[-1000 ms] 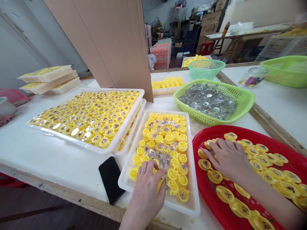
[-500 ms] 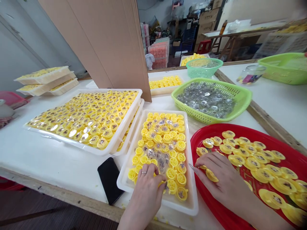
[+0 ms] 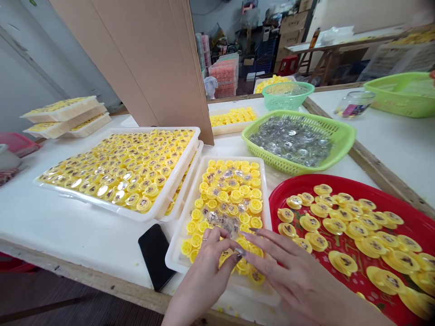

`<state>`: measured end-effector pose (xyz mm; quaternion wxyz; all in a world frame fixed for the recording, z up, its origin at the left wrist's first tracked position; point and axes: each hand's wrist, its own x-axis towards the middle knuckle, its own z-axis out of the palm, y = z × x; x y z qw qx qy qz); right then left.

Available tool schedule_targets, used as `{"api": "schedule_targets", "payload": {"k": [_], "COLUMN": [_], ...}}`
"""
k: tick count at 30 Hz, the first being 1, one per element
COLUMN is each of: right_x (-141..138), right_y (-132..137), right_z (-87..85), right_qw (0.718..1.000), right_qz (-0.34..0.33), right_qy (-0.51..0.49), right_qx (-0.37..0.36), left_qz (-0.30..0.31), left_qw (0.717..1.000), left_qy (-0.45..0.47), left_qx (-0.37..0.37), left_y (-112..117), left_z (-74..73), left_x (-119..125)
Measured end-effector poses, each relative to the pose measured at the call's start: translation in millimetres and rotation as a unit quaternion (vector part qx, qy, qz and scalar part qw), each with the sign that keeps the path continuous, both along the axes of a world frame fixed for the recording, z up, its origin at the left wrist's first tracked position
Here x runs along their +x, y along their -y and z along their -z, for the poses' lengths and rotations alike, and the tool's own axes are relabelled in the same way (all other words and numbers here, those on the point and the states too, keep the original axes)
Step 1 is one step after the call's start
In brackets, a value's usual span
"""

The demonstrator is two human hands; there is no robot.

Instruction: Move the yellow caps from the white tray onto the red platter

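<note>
Yellow caps (image 3: 234,199) fill the white tray (image 3: 268,217) on the white worktop (image 3: 78,231), its long axis running away from the person. Left of the tray lies a black phone (image 3: 154,256); right of it sits a red tray (image 3: 418,222). Over the tray's near end the left hand (image 3: 207,267) pinches a cap; the right hand (image 3: 288,271) hovers with fingers spread. No writing is legible.
</note>
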<state>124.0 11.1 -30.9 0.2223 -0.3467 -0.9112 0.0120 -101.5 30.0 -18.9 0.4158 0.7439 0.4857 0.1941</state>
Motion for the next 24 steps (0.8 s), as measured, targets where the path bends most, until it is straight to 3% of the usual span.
{"api": "schedule_targets", "payload": {"k": [4, 8, 10, 12, 17, 24], "right_x": [1.8, 8.5, 12.6, 15.9, 18.0, 20.8], "right_y": [0.5, 1.2, 3.1, 5.3, 7.8, 7.6], "right_z": [-4.6, -14.4, -15.3, -13.9, -11.1, -3.6], "right_qw": [0.996, 0.97, 0.949, 0.938, 0.941, 0.936], "right_qz": [-0.027, 0.118, 0.197, 0.229, 0.218, 0.221], "right_qy": [-0.082, -0.212, -0.238, -0.245, -0.248, -0.254], "right_qx": [0.028, -0.029, -0.065, -0.085, -0.072, -0.1], "left_qz": [0.028, -0.026, -0.046, -0.048, -0.053, -0.073], "left_qw": [0.998, 0.996, 0.981, 0.965, 0.945, 0.936], "left_qy": [0.053, -0.072, -0.167, -0.231, -0.294, -0.312], "left_qx": [-0.007, 0.054, 0.09, 0.113, 0.131, 0.145], "left_y": [-1.4, -2.7, -2.1, -0.5, -0.2, -11.7], "left_z": [-2.1, 4.1, 8.0, 10.8, 12.8, 12.5], "left_x": [3.3, 10.2, 17.2, 25.7, 38.9, 38.2]}}
